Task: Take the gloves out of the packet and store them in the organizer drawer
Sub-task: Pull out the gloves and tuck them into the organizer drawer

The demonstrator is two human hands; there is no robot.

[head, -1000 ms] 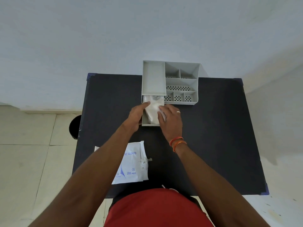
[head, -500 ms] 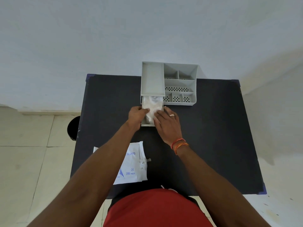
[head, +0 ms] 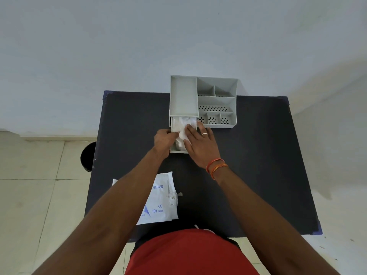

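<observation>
**Gloves pressed into the drawer**

On the black table (head: 258, 155) a grey organizer (head: 216, 102) stands at the far edge, its drawer (head: 173, 150) pulled out. The packet (head: 158, 203) lies near the person. Crumpled clear gloves (head: 181, 126) fill the drawer. The right hand (head: 200, 143) lies flat, fingers spread on them; the left hand (head: 163, 138) curls against the drawer's side, its grip unclear.

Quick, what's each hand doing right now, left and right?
Left hand: curled shut at the left edge of the open drawer; what it grips cannot be told.
Right hand: open, fingers flat, pressing the gloves down into the drawer.
</observation>
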